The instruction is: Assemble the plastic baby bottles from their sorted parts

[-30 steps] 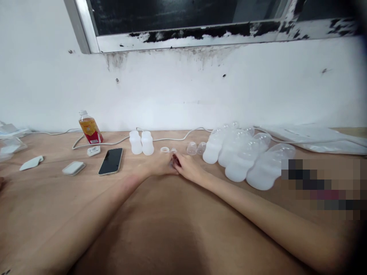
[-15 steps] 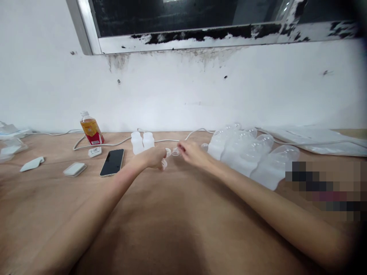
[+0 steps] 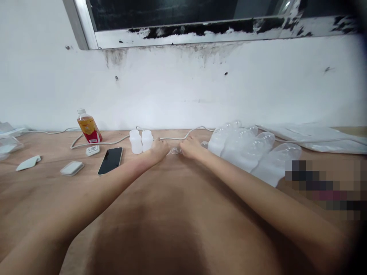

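On the wooden table, my left hand [image 3: 160, 149] is closed beside two white, frosted bottle-shaped pieces [image 3: 142, 141]; what its fingers hold, if anything, is too small to name. A small clear dome-shaped piece [image 3: 174, 151] lies between my two hands. My right hand [image 3: 189, 147] has its fingers pressed together just right of that piece, at the edge of another small clear piece that is mostly hidden. Another clear round piece [image 3: 204, 144] sits behind my right wrist, near a row of clear and frosted plastic shapes [image 3: 243, 147].
A phone [image 3: 110, 160], a clear square case [image 3: 72, 168], a white flat piece [image 3: 28, 163] and a drink bottle [image 3: 89, 126] stand or lie at left. A white cable [image 3: 114, 143] runs along the wall. Plastic bags [image 3: 309, 139] lie at back right.
My left hand has moved slightly right and its fingers have closed in; the clear pieces seen under it earlier are now hidden. My right hand has shifted slightly, fingers lower beside the small clear piece.
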A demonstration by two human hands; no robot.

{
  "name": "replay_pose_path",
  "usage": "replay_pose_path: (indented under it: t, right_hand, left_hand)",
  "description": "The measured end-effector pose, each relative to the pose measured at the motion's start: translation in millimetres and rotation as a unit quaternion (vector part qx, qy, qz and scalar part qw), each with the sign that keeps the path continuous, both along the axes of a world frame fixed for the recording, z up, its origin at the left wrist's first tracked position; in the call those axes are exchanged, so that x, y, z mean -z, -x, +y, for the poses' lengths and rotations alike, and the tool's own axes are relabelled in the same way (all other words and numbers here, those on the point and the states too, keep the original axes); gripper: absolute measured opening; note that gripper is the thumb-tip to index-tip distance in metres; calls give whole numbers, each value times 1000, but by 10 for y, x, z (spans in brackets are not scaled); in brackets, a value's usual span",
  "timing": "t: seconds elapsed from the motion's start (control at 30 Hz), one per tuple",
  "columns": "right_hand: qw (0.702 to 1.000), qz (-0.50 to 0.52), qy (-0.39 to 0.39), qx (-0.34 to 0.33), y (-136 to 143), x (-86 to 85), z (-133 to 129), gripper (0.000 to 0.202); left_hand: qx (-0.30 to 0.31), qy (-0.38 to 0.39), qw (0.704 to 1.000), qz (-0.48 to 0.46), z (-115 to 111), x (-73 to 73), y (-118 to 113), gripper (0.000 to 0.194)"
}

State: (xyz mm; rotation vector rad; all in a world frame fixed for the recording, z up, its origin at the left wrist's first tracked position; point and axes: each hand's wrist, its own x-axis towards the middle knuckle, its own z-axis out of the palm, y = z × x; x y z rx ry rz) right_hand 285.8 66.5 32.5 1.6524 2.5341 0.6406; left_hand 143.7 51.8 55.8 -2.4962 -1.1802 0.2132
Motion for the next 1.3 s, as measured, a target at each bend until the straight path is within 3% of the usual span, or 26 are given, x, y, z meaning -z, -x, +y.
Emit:
replay_pose_path:
  t: [0.17, 0.4, 0.6, 1.07, 1.2, 1.3]
  right_hand:
    - [1000, 15, 14, 1, -17, 35, 42, 21]
    - [992, 103, 35, -57, -12, 86, 184, 30]
    - [982, 136, 76, -107, 136, 66, 292, 28]
    - [965, 156, 122, -174, 91, 49, 201, 17]
    - [959, 203, 105, -169, 96, 53, 134, 29]
    - [947, 268, 86, -157, 173, 21, 77, 39]
  left_hand:
    - [11, 7, 1000, 11, 31, 20, -2, 20]
    - [27, 19, 999, 30, 94, -34, 6, 19]
    - [26, -18, 999, 42, 183, 26, 4, 20]
    - [41, -67, 996, 43, 229, 109, 144, 21]
    - [58, -93, 994, -5, 200, -40, 272, 26]
    - [43, -141, 979, -142, 186, -256, 520, 34]
